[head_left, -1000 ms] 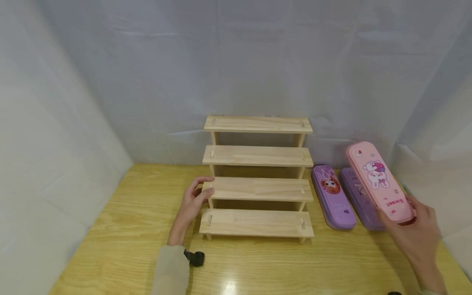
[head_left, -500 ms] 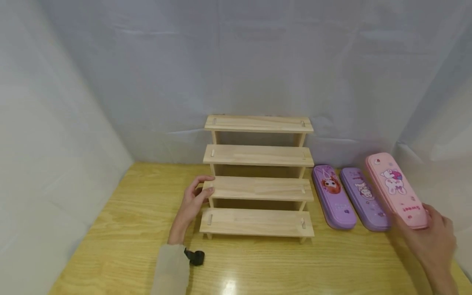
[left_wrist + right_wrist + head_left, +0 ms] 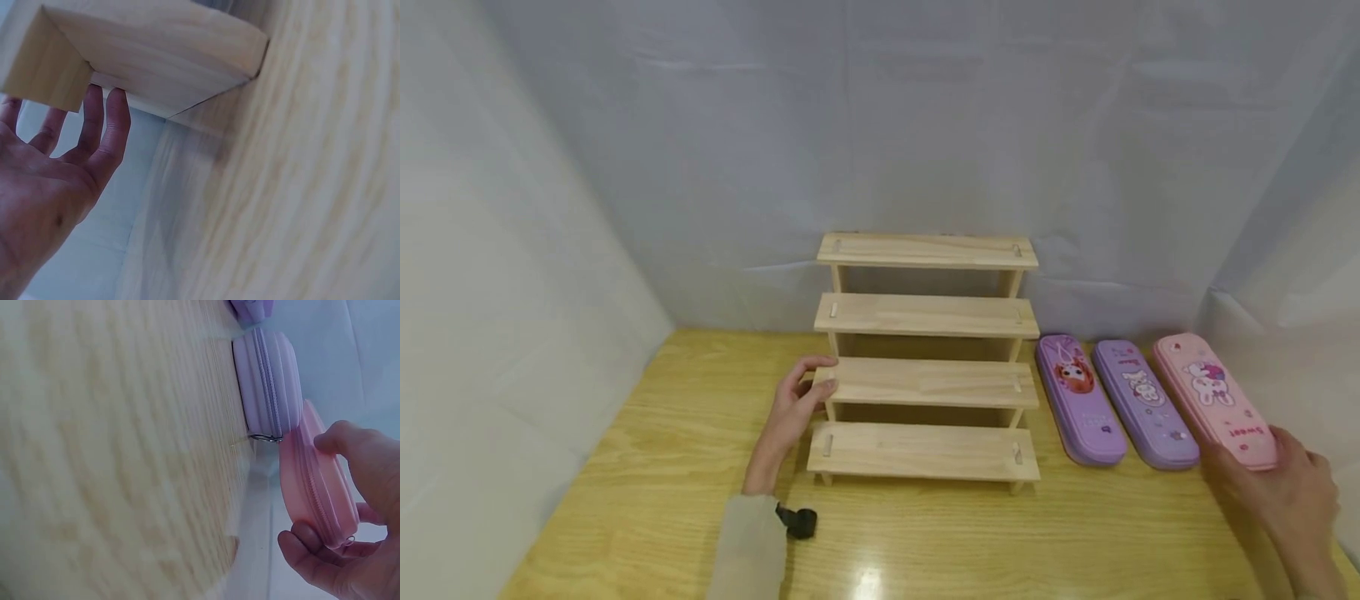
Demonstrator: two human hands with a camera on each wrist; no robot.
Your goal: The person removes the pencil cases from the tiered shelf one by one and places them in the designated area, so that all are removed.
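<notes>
My right hand [image 3: 1288,500] grips the near end of a pink pencil case [image 3: 1213,392] with a bunny print. In the right wrist view the thumb and fingers are on both sides of the pink zipped case [image 3: 315,481], its near end raised off the table. Left of it lie a lilac pencil case [image 3: 1142,404] and a purple pencil case [image 3: 1078,400] with a doll print. My left hand [image 3: 790,408] holds the left end of a board of the wooden step shelf [image 3: 925,383]. In the left wrist view, the fingertips [image 3: 117,103] reach the shelf's underside.
The shelf's boards rise like stairs toward a grey cloth wall [image 3: 925,125] behind. Cloth also hangs at the left and right. Everything stands on a wood-grain table [image 3: 925,542]. A black strap piece [image 3: 797,522] is on the left wrist.
The right hand has moved right and lowered the pink pencil case beside the lilac one, uncovering the lilac case. The left hand has stayed at the shelf.
</notes>
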